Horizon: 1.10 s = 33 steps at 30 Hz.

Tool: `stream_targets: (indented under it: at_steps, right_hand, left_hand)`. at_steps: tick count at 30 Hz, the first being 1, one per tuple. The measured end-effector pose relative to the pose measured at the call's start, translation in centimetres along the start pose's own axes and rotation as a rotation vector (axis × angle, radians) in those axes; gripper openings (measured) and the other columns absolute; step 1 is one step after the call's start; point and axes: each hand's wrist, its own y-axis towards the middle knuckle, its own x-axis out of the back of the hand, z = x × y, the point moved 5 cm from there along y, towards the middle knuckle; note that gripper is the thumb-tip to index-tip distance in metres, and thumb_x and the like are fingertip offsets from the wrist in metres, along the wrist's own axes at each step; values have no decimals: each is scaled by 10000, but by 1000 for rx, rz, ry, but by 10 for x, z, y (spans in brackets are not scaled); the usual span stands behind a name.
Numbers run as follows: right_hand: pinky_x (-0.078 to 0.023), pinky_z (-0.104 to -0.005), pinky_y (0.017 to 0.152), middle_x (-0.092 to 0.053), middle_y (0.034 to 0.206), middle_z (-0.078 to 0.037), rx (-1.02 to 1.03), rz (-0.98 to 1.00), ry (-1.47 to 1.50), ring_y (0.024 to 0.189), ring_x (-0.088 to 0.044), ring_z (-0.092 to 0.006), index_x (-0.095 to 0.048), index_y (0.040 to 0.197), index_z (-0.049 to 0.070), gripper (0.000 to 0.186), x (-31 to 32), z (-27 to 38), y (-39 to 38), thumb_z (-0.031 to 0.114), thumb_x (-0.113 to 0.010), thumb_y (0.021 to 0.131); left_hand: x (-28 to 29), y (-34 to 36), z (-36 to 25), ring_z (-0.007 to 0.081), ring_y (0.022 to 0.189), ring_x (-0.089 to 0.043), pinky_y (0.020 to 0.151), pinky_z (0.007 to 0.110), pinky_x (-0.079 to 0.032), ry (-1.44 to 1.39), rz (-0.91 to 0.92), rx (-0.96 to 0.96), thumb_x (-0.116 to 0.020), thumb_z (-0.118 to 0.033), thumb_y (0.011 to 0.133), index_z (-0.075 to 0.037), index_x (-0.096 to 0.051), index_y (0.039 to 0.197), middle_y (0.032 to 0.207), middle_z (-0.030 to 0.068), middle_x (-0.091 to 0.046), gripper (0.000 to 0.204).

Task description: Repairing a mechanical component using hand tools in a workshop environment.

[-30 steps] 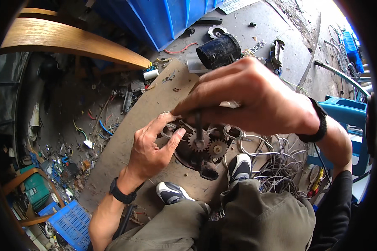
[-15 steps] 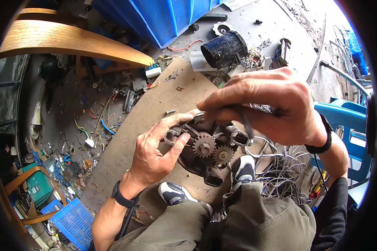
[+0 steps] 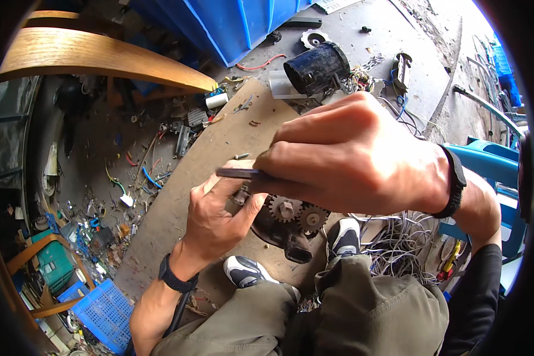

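A dark, greasy metal gear assembly [image 3: 299, 245] with two meshed cogs [image 3: 286, 209] rests on a brown board [image 3: 178, 196] between my feet. My left hand [image 3: 210, 207] holds its left side, thumb and fingers around a lug there. Above the assembly, my right hand [image 3: 344, 157] is closed round a dark metal bar [image 3: 236, 173]. One end of the bar sticks out leftward over my left fingers; its other end is hidden in the fist. The right hand also covers the assembly's upper part. A small bolt [image 3: 242, 156] lies on the board beyond my left hand.
Beyond the board stand a black cylinder [image 3: 317, 68], a clear plastic tub [image 3: 285, 86] and a blue bin [image 3: 219, 29]. Tangled grey cable [image 3: 397, 246] lies right, near a blue chair [image 3: 486, 160]. Scrap litters the left floor, beside a blue basket [image 3: 104, 317] and wooden chair arm [image 3: 101, 53].
My right hand has swung left and lower across the assembly, and the bar now points out to the left. My left hand stays at its place on the assembly.
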Motion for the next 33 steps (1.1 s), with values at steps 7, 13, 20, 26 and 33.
stream_targets:
  at_steps: [7,13,20,26,33]
  right_hand:
    - [-502,-373,490,-512,670,-52,68,87,31,551,-594,-226,-659,964,-20,200,-13,5,13,87,-798,868]
    - [-573,-358,556,-601,707,-85,34,329,-33,608,-653,-245,-689,1067,-63,265,-3,1,8,60,-737,837]
    - [-591,-340,583,-659,741,-111,30,271,7,668,-700,-262,-701,1096,-73,289,-9,0,4,49,-756,840]
    - [-527,-345,525,-617,654,-74,27,78,-74,589,-630,-229,-717,910,-8,195,-1,-11,-4,122,-855,864]
    - [-560,-328,589,-696,725,-84,-147,-82,73,658,-705,-231,-722,875,-13,188,11,-11,-15,98,-872,852]
  left_hand:
    - [-8,1,4,412,960,-739,814,413,-605,63,-139,-224,-767,48,769,-33,-665,1243,1104,200,-734,491]
    - [-3,8,2,391,957,-736,812,409,-611,55,-38,-135,-695,81,782,-44,-682,1204,1145,148,-728,441]
    - [-5,7,3,410,1013,-724,864,430,-604,83,-49,-104,-703,70,795,-35,-666,1248,1186,178,-723,467]
    - [-7,8,5,387,992,-746,848,419,-606,98,25,-42,-813,-139,916,-30,-669,1230,1095,200,-742,362]
    - [-4,11,-3,345,1020,-763,895,396,-600,4,-2,-38,-746,-113,954,-10,-667,1241,1129,173,-761,315]
